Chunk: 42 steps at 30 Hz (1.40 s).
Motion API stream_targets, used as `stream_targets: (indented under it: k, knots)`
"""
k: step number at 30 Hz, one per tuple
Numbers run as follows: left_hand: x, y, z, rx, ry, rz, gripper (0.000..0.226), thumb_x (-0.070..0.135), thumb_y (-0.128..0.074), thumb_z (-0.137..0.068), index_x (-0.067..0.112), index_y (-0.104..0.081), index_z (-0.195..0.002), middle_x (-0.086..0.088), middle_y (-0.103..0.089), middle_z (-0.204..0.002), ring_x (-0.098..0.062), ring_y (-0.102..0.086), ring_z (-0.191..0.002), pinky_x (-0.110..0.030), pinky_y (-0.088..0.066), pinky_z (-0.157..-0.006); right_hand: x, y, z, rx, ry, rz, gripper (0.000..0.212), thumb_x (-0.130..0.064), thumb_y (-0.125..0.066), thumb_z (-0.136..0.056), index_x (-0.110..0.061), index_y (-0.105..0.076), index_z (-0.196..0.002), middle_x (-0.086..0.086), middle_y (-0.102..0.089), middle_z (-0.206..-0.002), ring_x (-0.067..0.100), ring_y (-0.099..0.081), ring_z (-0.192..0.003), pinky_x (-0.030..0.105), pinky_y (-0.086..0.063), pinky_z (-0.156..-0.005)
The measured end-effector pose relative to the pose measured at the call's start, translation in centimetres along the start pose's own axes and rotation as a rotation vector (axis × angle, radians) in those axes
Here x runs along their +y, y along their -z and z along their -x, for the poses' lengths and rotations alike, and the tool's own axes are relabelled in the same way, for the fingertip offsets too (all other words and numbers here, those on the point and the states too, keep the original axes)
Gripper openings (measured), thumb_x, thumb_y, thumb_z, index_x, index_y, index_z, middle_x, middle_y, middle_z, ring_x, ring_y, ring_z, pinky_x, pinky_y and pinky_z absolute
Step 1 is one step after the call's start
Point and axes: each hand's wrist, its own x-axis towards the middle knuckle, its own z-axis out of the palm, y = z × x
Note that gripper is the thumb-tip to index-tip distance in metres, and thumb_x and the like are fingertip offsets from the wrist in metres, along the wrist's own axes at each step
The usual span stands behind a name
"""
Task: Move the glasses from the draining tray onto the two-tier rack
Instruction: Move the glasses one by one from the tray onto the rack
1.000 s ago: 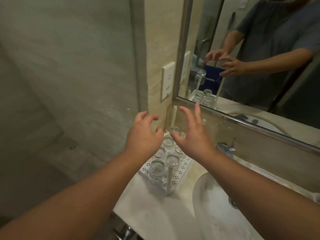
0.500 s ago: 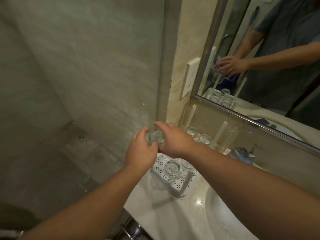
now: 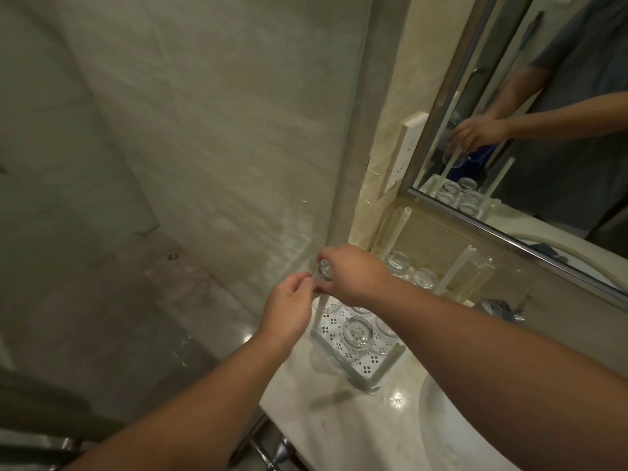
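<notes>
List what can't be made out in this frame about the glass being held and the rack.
- Held glass, head view: mostly covered by the right hand and the left hand; which way up it is cannot be told.
- Glasses on the lower tray: the right forearm hides some, so no count.
- Upper tier's shelf: clear, its edges barely show; two glasses seem to stand there.

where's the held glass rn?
Head view, centre: the glass sits between both hands, right hand gripping it, above the tray's left edge.
</notes>
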Motion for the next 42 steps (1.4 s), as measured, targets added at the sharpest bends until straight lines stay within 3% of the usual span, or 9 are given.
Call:
stream_targets:
  k: [4,7,10,14,18,21,26,30,42]
  knots:
    - [0.5,0.1,0.6,-0.015,0.0,0.049,0.018,0.025,-0.051,-0.098,0.034,-0.066,-0.095,0.027,-0.072,-0.085,0.008,-0.067,-0.08,-0.027,-0.049,-0.077,-0.2,1.1,0.7,0.048,0.006,0.003,0.053,-0.059,-0.066,-0.08,-0.032,-0.055,-0.124,0.002,-0.058,-0.114,0.022,-0.061,-0.099,0.03,-0.042,-0.071]
    - [0.8,0.0,1.0,-0.005,0.033,0.091,0.028,0.029,-0.053,-0.097,0.029,-0.059,-0.124,0.01,-0.069,-0.11,-0.013,-0.067,-0.1,-0.033,-0.052,-0.083,-0.3,2.7,1.5,0.071,0.016,0.01,0.055,-0.063,-0.067,-0.078,-0.034,-0.055,-0.123,0.0,-0.057,-0.112,0.021,-0.06,-0.099,0.031,-0.043,-0.072]
    - [1.1,-0.2,1.8,0.014,0.128,0.251,0.021,0.025,-0.054,-0.097,0.028,-0.059,-0.118,0.003,-0.066,-0.105,-0.019,-0.067,-0.087,-0.033,-0.049,-0.069,-0.2,4.6,2.5,0.1,0.016,-0.007,0.053,-0.061,-0.07,-0.075,-0.036,-0.056,-0.12,-0.003,-0.055,-0.11,0.02,-0.058,-0.098,0.031,-0.042,-0.072]
    - [1.4,-0.8,2.8,0.012,0.274,0.424,0.012,0.027,-0.054,-0.098,0.024,-0.064,-0.103,-0.003,-0.066,-0.1,-0.021,-0.068,-0.078,-0.036,-0.052,-0.068,0.1,6.9,4.0,0.16,0.032,-0.013,0.053,-0.063,-0.072,-0.074,-0.039,-0.056,-0.118,-0.006,-0.053,-0.106,0.016,-0.055,-0.092,0.032,-0.042,-0.073]
    - [2.1,-1.2,3.8,-0.031,0.372,0.545,0.017,0.027,-0.056,-0.096,0.016,-0.067,-0.105,-0.006,-0.066,-0.096,-0.022,-0.068,-0.074,-0.035,-0.053,-0.063,0.3,8.8,5.2,0.224,0.03,-0.012,0.055,-0.065,-0.071,-0.073,-0.041,-0.054,-0.119,-0.006,-0.055,-0.11,0.015,-0.054,-0.095,0.034,-0.046,-0.077]
    - [3.0,-1.6,4.4,-0.109,0.455,0.625,0.033,0.038,-0.052,-0.098,0.011,-0.067,-0.11,-0.006,-0.067,-0.092,-0.024,-0.068,-0.072,-0.034,-0.053,-0.062,0.3,9.8,5.9,0.271,0.039,-0.002,0.056,-0.067,-0.07,-0.072,-0.043,-0.053,-0.12,-0.007,-0.056,-0.114,0.015,-0.056,-0.1,0.036,-0.05,-0.082]
    - [5.3,-2.0,4.8,-0.386,0.619,0.811,0.083,0.079,-0.044,-0.086,0.005,-0.067,-0.113,-0.009,-0.076,-0.095,-0.03,-0.075,-0.078,-0.038,-0.057,-0.064,-0.1,10.5,6.9,0.297,0.081,-0.007,0.057,-0.065,-0.07,-0.073,-0.044,-0.05,-0.121,-0.007,-0.054,-0.114,0.017,-0.057,-0.1,0.037,-0.05,-0.083]
    - [6.6,-2.2,4.8,-0.508,0.63,0.925,0.095,0.087,-0.047,-0.077,0.0,-0.066,-0.11,-0.013,-0.074,-0.1,-0.031,-0.074,-0.085,-0.038,-0.057,-0.066,-0.4,10.7,7.7,0.301,0.121,0.016,0.056,-0.062,-0.072,-0.074,-0.042,-0.05,-0.121,-0.008,-0.052,-0.112,0.017,-0.058,-0.095,0.035,-0.05,-0.078]
    - [9.2,-2.3,3.6,-0.51,0.505,0.936,0.092,0.073,-0.074,-0.063,-0.003,-0.066,-0.114,-0.015,-0.074,-0.098,-0.029,-0.074,-0.085,-0.043,-0.062,-0.078,0.3,9.9,9.6,0.465,0.166,-0.023,0.053,-0.047,-0.073,-0.079,-0.023,-0.046,-0.117,-0.008,-0.045,-0.111,0.012,-0.054,-0.076,0.032,-0.05,-0.066]
